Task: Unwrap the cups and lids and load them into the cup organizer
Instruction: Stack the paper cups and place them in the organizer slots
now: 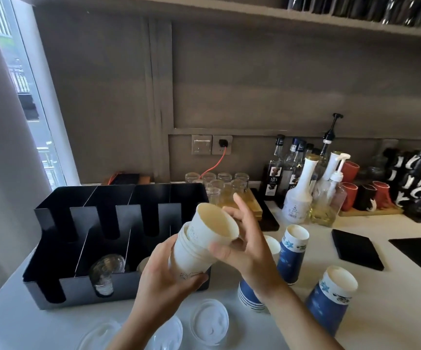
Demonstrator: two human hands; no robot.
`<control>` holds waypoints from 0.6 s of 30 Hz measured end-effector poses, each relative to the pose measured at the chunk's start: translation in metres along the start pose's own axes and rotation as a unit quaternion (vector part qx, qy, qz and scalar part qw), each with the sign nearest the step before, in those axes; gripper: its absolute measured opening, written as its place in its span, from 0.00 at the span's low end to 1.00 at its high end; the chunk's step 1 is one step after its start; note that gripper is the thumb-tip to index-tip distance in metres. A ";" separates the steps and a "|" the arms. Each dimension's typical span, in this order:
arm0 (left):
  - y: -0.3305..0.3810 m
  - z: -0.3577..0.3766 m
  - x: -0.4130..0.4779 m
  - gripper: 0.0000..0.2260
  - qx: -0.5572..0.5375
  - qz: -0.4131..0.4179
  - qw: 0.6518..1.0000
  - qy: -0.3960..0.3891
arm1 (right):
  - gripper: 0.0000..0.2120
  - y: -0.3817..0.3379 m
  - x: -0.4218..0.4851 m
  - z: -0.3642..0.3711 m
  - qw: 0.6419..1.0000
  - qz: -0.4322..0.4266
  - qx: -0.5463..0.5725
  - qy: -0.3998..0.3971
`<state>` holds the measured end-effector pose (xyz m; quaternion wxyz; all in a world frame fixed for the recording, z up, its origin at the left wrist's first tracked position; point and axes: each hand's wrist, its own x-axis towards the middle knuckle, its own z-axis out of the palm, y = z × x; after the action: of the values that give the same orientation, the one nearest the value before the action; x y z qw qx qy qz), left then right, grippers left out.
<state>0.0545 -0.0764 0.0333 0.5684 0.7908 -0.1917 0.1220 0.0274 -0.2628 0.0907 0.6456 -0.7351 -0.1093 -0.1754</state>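
Above the near tabletop (381,311), just in front of the cup organizer (78,291): stack of white cups (194,256) held clear of the surface by both hands.

- Left hand (164,281): fingers curled round the lower end of the stack, taking its weight.
- Right hand (239,246): grips the top cup at its rim, thumb on the near side, fingers over the far side.
- The top cup sits cocked against the rest. It is either being seated or being pulled off; cannot tell which.
- Long axis is tilted, with the base low toward the person and the open mouth up and away to the right. Cream inside shows.
- No wrap visible on this stack.
- Organizer: black, slotted fronts. One front bay holds clear cups (107,269) lying on their side.
- Judgement: the white stack wants laying over the same way before it goes in.
- Blue cups (330,296) stand in stacks to the right.
- Clear lids (209,322) lie flat near the front edge, not yet loaded.
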 end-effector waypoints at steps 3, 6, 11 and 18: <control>0.000 0.002 0.000 0.36 0.001 0.008 1.000 -0.005 | 0.45 -0.014 0.006 -0.004 0.999 0.008 -0.028 -0.022; 0.001 0.005 -0.001 0.36 -0.004 0.013 1.000 -0.004 | 0.43 -0.023 0.012 0.001 0.992 0.006 -0.119 -0.045; 0.003 0.006 -0.001 0.37 -0.006 0.023 1.000 -0.009 | 0.31 -0.019 0.011 0.012 0.955 -0.030 -0.272 -0.113; 0.008 0.000 -0.003 0.33 -0.019 0.028 0.999 -0.023 | 0.31 -0.004 0.004 0.030 0.921 -0.043 -0.368 -0.122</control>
<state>0.0480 -0.0778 0.0388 0.5748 0.7770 -0.2289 0.1160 0.0330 -0.2324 0.0929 0.3029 -0.9312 -0.1462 -0.1402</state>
